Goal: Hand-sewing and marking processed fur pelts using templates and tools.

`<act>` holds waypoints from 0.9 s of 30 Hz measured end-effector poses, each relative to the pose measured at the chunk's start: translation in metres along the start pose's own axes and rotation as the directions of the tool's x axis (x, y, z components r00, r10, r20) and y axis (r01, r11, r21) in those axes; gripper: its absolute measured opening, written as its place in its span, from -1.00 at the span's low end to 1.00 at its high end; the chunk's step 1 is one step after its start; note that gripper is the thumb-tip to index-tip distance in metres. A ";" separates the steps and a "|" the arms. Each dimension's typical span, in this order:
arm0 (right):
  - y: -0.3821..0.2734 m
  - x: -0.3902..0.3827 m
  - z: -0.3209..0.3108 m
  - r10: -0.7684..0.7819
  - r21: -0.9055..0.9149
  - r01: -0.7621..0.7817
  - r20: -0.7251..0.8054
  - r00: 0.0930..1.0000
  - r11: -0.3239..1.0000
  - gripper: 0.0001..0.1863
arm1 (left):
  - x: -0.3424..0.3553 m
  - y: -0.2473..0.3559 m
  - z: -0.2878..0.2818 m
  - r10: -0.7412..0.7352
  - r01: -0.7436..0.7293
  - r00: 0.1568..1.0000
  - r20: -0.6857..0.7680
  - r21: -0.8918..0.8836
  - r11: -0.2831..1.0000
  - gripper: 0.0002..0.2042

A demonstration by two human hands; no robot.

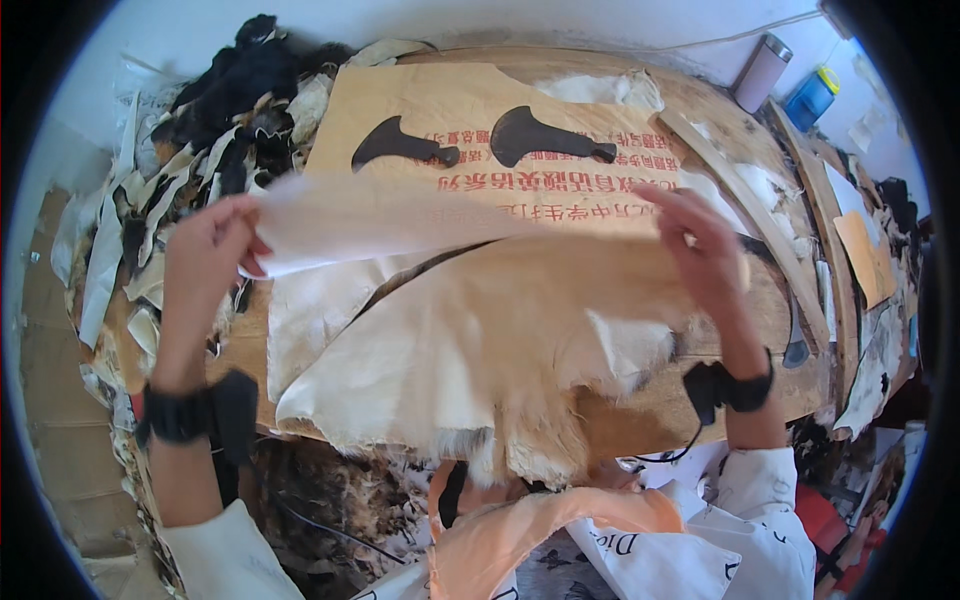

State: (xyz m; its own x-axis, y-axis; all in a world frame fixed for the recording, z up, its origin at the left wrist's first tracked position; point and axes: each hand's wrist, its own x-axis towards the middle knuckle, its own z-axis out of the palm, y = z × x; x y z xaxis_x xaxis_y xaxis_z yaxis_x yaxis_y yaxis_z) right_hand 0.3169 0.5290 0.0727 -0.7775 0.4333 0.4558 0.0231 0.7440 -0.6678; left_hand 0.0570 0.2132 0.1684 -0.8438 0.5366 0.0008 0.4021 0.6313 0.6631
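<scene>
Big furry skin (450,340) in front of me, pale sheet (370,225) over its far edge
The sheet runs long from left to right, nearest my left hand (212,245), which pinches its wide end between thumb and fingers; its thin tip points right, toward my right hand (702,245), whose blurry fingers are half bent, and I can't tell if they hold anything

Left hand (217,240) in a pinch, right hand (700,243) half-curled

tan sheet (450,95): red characters (560,184); clothing (765,530): letters (622,544)
</scene>
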 end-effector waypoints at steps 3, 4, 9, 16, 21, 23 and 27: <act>-0.031 -0.010 -0.048 -0.075 -0.130 0.081 0.049 0.996 0.988 -0.64 | 0.072 -0.020 -0.006 -0.031 0.030 0.999 -0.009 -0.124 0.992 -0.78; -0.038 -0.015 -0.060 -0.067 -0.182 0.091 0.133 0.989 0.979 -0.66 | 0.094 -0.029 0.002 -0.055 0.051 0.998 -0.022 -0.149 0.987 -0.78; -0.063 -0.007 -0.032 -0.018 -0.099 0.049 0.292 0.956 0.994 -0.74 | 0.168 -0.112 0.039 -0.087 0.086 0.996 0.001 -0.142 0.986 -0.78; 0.018 0.029 0.032 0.180 0.035 -0.209 0.378 0.908 0.977 -0.84 | 0.121 -0.064 0.123 0.386 -0.310 0.889 -0.247 0.298 0.903 -0.77; 0.071 0.018 0.066 0.521 0.484 -0.680 0.437 0.733 0.551 -0.91 | 0.052 0.022 0.172 0.519 -0.472 0.810 0.274 -0.221 0.853 -0.77; 0.074 0.013 0.076 0.485 0.603 -0.648 0.438 0.756 0.465 -0.91 | 0.045 0.030 0.202 0.607 -0.571 0.745 0.278 -0.207 0.795 -0.76; 0.072 0.012 0.077 0.449 0.723 -0.588 0.417 0.790 0.363 -0.92 | 0.043 0.042 0.252 0.583 -0.548 0.768 0.264 -0.201 0.812 -0.75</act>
State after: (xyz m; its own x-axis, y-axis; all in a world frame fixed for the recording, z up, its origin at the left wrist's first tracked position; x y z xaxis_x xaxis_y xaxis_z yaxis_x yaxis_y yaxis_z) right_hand 0.2614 0.5488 -0.0152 -0.8661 0.4642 -0.1855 0.0113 -0.3528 -0.9356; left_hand 0.1269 0.4042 0.0077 -0.3198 0.9284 0.1894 0.7173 0.1065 0.6886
